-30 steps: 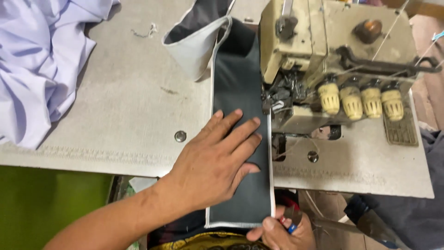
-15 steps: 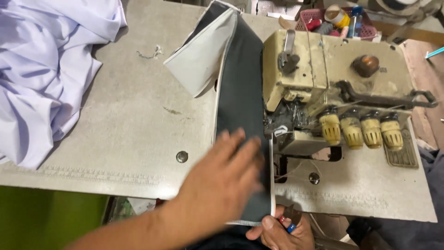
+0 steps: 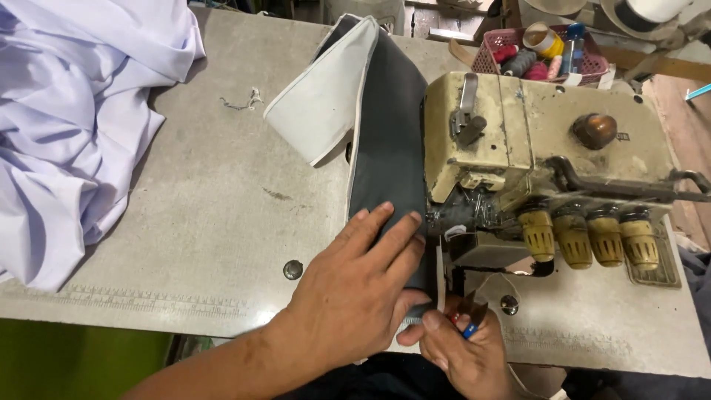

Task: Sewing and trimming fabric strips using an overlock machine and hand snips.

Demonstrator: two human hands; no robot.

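Note:
A long dark grey fabric strip (image 3: pixel 389 155) with a white lining piece (image 3: pixel 326 96) folded over at its far end runs along the table into the beige overlock sewing machine (image 3: pixel 533 148). My left hand (image 3: pixel 355 289) lies flat on the strip's near end, fingers spread, fingertips close to the machine's presser foot. My right hand (image 3: pixel 463 348) sits at the table's front edge under the machine, pinching the strip's near corner and holding small thread snips with a red and blue handle (image 3: pixel 463 322).
A heap of pale lavender cloth (image 3: pixel 74 118) covers the table's left side. A pink basket of thread spools (image 3: pixel 541 52) stands behind the machine. Four yellowed tension knobs (image 3: pixel 589 237) stick out on the machine's front. The grey table (image 3: pixel 207 215) has a metal stud.
The strip has fed forward through the machine and away from me. My left hand moved up the table with it toward the presser foot. The right hand stayed at the front edge.

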